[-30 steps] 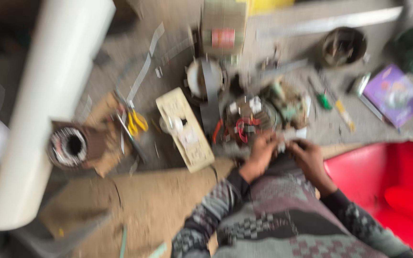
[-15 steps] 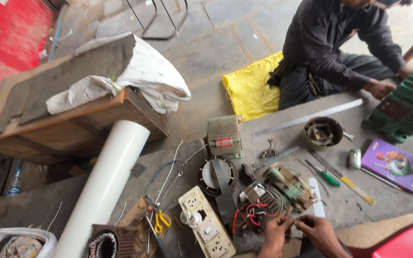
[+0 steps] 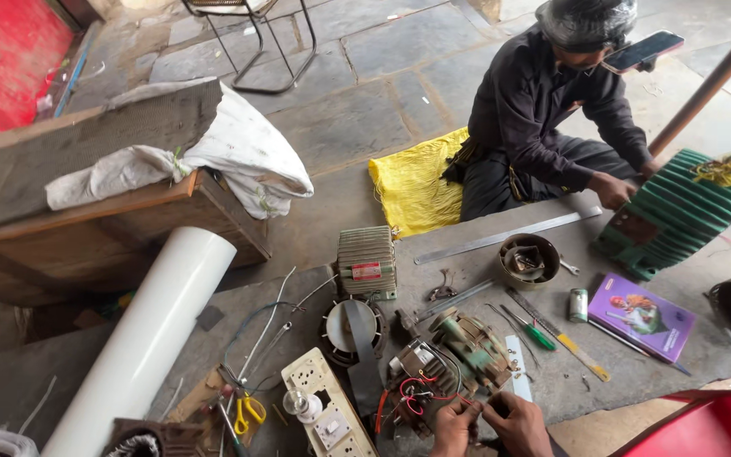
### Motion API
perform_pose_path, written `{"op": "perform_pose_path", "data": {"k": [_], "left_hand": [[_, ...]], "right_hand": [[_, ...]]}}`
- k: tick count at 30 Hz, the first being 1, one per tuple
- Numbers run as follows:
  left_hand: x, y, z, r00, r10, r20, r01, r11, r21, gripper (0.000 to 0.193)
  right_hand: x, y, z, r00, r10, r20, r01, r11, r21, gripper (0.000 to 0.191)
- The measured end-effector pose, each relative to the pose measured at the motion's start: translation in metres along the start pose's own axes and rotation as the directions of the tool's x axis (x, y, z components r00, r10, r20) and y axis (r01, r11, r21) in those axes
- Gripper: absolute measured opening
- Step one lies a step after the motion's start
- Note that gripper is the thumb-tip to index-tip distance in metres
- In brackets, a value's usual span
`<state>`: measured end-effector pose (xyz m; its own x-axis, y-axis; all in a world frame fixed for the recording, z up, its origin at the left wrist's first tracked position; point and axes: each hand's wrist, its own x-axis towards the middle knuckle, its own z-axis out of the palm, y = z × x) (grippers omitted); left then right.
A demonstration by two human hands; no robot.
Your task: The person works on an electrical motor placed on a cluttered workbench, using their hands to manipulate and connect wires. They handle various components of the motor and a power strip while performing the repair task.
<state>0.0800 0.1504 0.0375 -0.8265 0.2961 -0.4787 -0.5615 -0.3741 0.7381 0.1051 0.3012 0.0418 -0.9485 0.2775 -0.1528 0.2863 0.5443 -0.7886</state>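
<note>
At the bottom edge my left hand [image 3: 453,426] and my right hand [image 3: 513,421] meet over red wires [image 3: 420,391] that run from a small greenish motor assembly [image 3: 458,349]. Both hands pinch the wire ends between their fingertips. A black round fan part [image 3: 353,330] lies just left of the motor. Left of my hands, a cream switchboard [image 3: 325,410] carries a clear bulb.
Opposite me another person [image 3: 552,118] sits and touches a green ribbed motor casing [image 3: 674,211]. Scattered between us: a ribbed transformer block [image 3: 366,261], steel ruler [image 3: 509,235], round tin [image 3: 528,259], screwdrivers [image 3: 539,332], purple book [image 3: 640,315]. Left stand a white pipe [image 3: 150,334], yellow-handled scissors [image 3: 247,410] and a wooden table [image 3: 103,220].
The camera has tilted up from the floor, bringing the seated person and the wooden table into view. My hands have stayed together on the red wires.
</note>
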Motion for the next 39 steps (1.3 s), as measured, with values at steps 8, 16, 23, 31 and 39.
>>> {"op": "perform_pose_path", "data": {"k": [8,16,23,31,39], "left_hand": [[0.007,-0.005,0.018,0.999,0.021,-0.025,-0.021,1.000,0.009,0.021],[0.016,-0.014,0.018,0.991,-0.008,-0.134,0.015,0.999,0.046,0.025],[0.022,-0.020,0.020,0.990,0.025,-0.142,-0.013,0.996,0.088,0.024],[0.025,-0.023,0.015,0.985,0.018,-0.169,0.003,0.993,0.118,0.022],[0.030,-0.021,0.006,0.972,-0.087,-0.219,0.093,0.996,0.015,0.022]], "right_hand": [[-0.003,-0.020,-0.036,0.992,-0.126,0.012,0.126,0.992,0.013,0.024],[0.000,-0.003,-0.040,0.987,-0.100,0.130,0.085,0.990,0.114,0.025],[0.008,0.001,-0.028,0.945,0.293,0.148,-0.325,0.897,0.299,0.029],[0.012,-0.004,-0.024,0.955,0.271,0.123,-0.295,0.921,0.254,0.031],[0.017,0.006,-0.016,0.840,0.351,0.413,-0.540,0.609,0.581,0.026]]}}
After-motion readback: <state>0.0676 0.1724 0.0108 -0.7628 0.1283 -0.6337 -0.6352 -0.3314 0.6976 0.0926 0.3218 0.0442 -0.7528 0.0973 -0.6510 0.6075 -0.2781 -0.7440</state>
